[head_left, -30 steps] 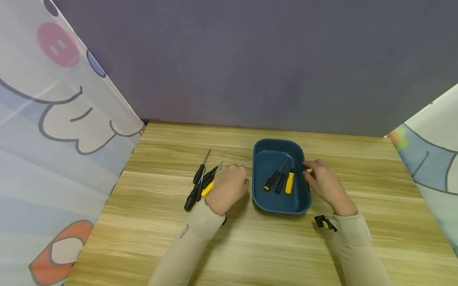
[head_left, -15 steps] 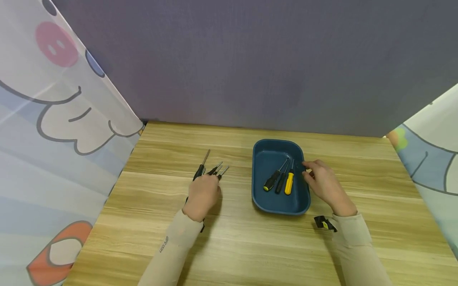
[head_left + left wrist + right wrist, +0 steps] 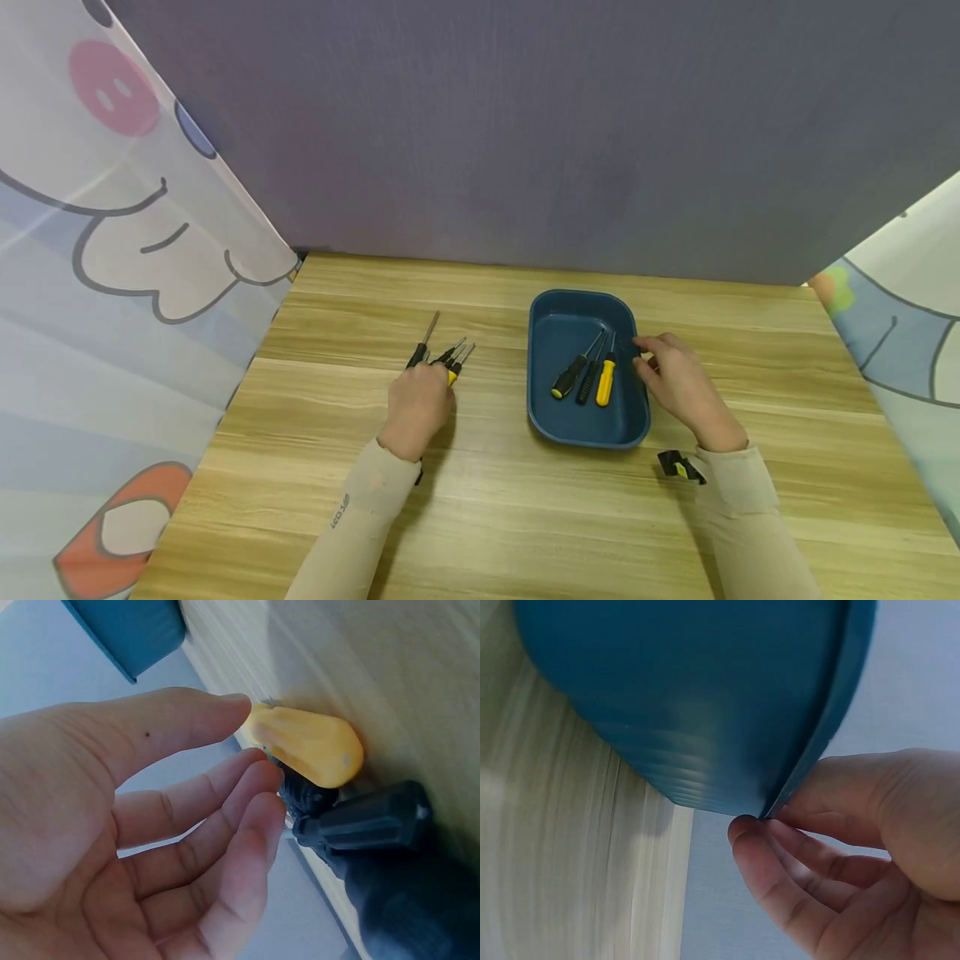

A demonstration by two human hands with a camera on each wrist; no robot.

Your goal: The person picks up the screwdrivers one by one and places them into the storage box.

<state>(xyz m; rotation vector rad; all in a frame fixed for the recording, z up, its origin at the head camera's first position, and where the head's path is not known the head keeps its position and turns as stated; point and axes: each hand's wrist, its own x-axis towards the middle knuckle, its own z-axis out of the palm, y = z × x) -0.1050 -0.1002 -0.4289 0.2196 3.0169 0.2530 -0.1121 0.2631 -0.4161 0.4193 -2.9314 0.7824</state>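
Observation:
My left hand (image 3: 417,404) reaches down over a small group of screwdrivers on the left of the table. The left wrist view shows its thumb and curled fingertips at the narrow end of a yellow screwdriver (image 3: 319,746), pinching it. Close by lie black-handled screwdrivers (image 3: 367,821), partly hidden by the hand in the head view. Thumb and fingers of my right hand (image 3: 678,383) pinch the right rim of a blue plastic tray (image 3: 534,367). Inside lie a black screwdriver with a yellow end (image 3: 567,379), a black one (image 3: 587,385) and a yellow one (image 3: 606,383).
The wooden table (image 3: 510,517) meets a grey partition (image 3: 525,150) at the back. Printed cartoon curtains (image 3: 112,250) hang at both sides. A small black wrist device (image 3: 681,467) sits by the right cuff.
My left hand has moved left and down from beside the tray to the screwdriver group. The yellow screwdriver there has shifted slightly. The right hand and the tray stay put.

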